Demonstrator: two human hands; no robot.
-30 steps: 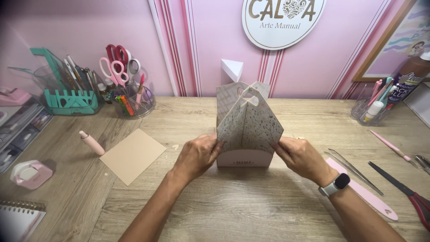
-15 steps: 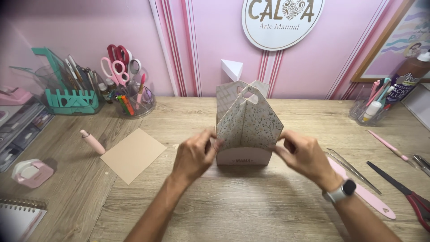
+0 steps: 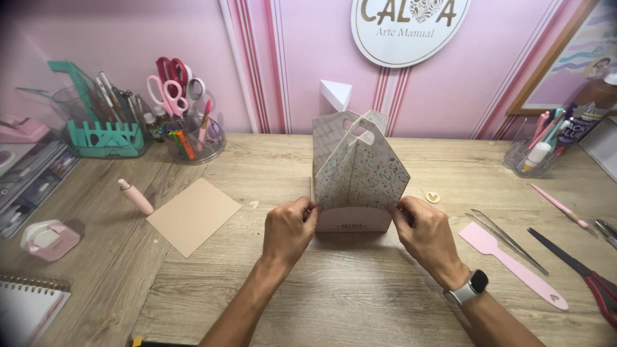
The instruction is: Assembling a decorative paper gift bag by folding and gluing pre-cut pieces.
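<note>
A paper box with a peaked, patterned top and a plain pink base stands upright on the wooden table, near its middle and just in front of the person. The left hand grips the box's lower left corner, fingers curled and thumb pinching the edge of the patterned flap. The right hand mirrors it at the lower right corner, fingertips pinching the flap edge where it meets the base; a watch sits on that wrist. Both hands touch the box and are kept apart by its width. A tan card lies flat to the left of the box, well apart from it, with a pink tube just beside the card's far left corner. A pink tape dispenser and a spiral notebook lie at the left edge of the table. At the back left stand a teal organiser and a clear cup holding scissors and pens. To the right of the box lie a small wooden disc, a pink spatula, tweezers and red-handled scissors. A clear holder with pens stands at the back right. A small white wedge stands behind the box, against the pink wall.
</note>
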